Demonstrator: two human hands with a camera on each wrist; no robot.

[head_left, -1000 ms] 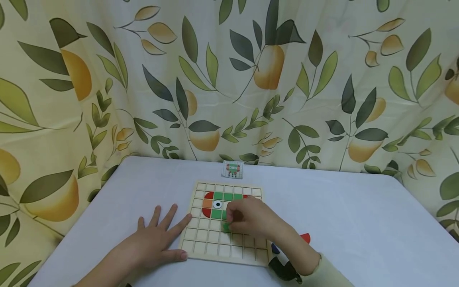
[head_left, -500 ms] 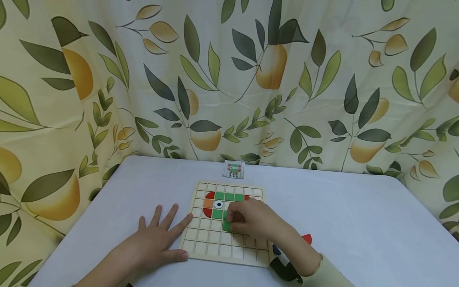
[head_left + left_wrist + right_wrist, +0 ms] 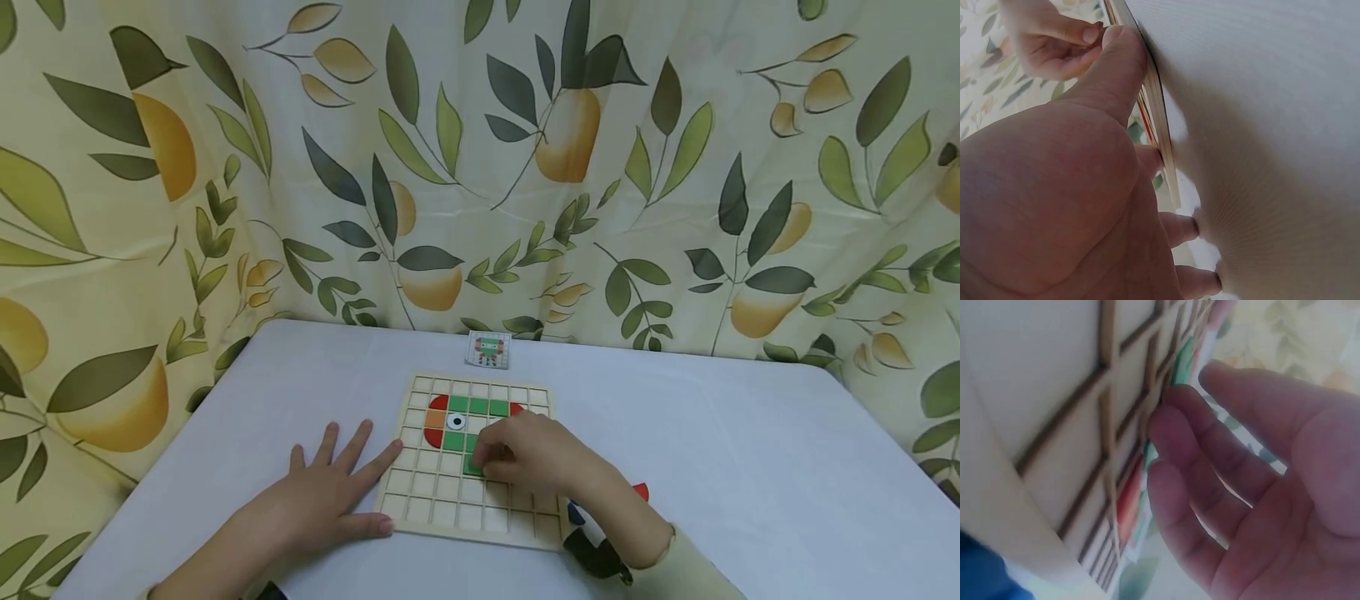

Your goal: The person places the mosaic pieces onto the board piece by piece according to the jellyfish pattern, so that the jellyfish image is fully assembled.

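Observation:
A pale wooden grid board (image 3: 427,512) lies on the white table. My left hand (image 3: 318,500) is spread flat, with index finger and thumb at the board's left edge; the left wrist view shows the thumb (image 3: 1119,69) against that edge. Over the middle of the board, my right hand (image 3: 532,450) touches a green square tile (image 3: 472,465) in a cell below the green row. Its fingers (image 3: 1172,434) are loosely bent against the board in the right wrist view, the thumb apart from them. Red, orange and green tiles and a round eye tile (image 3: 455,422) fill cells above; the right hand hides others.
A small picture card (image 3: 489,350) stands beyond the board. Loose pieces, including a red one (image 3: 641,492) and a dark blue one (image 3: 575,513), lie by the right forearm, near a black strap (image 3: 596,556). A leaf-patterned curtain (image 3: 465,167) hangs behind the table.
The green tile, partly covered by the right fingertips a second ago, now shows more fully in its cell. The left hand stays at the board's edge. The head view has shifted slightly.

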